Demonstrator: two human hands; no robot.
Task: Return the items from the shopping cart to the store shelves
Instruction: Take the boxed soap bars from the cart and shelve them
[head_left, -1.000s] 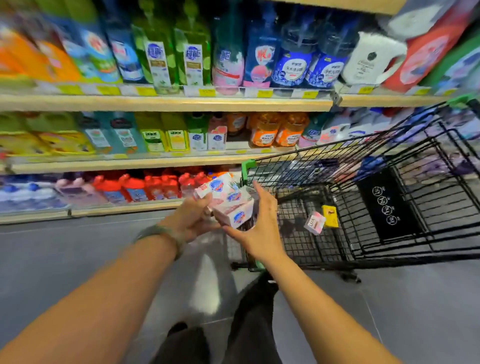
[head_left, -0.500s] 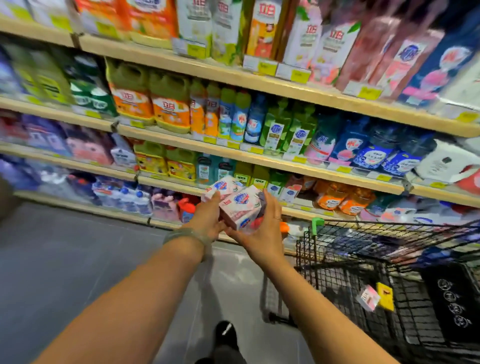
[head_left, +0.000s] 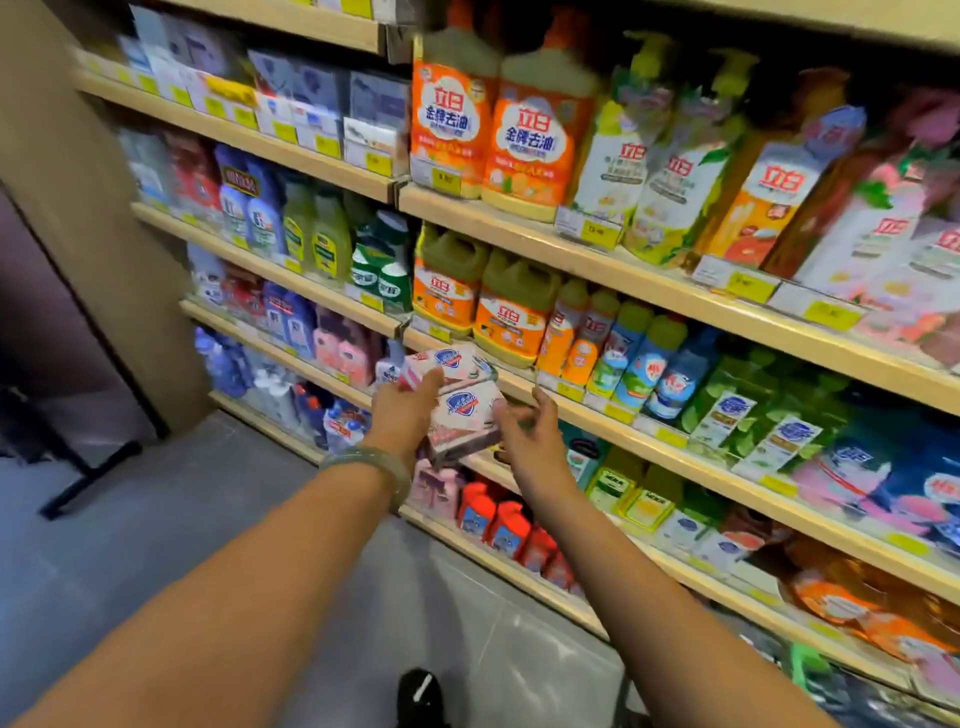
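Here the left hand (head_left: 404, 413) holds a small stack of boxes (head_left: 464, 413) in the air just in front of the shelves (head_left: 665, 288). Its grip is closed on them: the thumb lies across the top box and the other fingers are hidden behind the stack. The boxes are white and pink with a blue shield mark. At least three show, the top one tilted and slid a little toward the left, the lowest partly in shadow. The right hand (head_left: 532, 441) is just beside the stack on its right, its grip wide with the fingers loosely spread. One fingertip touches the right edge of the middle box and the thumb points up, clear of it. A pale green bracelet (head_left: 366, 462) sits on the left wrist. The stack hangs at the level of a shelf edge, just below and left of the orange-labelled jugs (head_left: 511, 317). To the right of these stand slim bottles (head_left: 649, 364) in orange, green and blue. Yellow tags (head_left: 602, 231) run along the wooden shelf edges, their print too blurred to read. Below the hands, red bottles fill a low shelf near the grey floor (head_left: 208, 519). A black shoe (head_left: 421, 693) shows at the bottom of the view between the two forearms.
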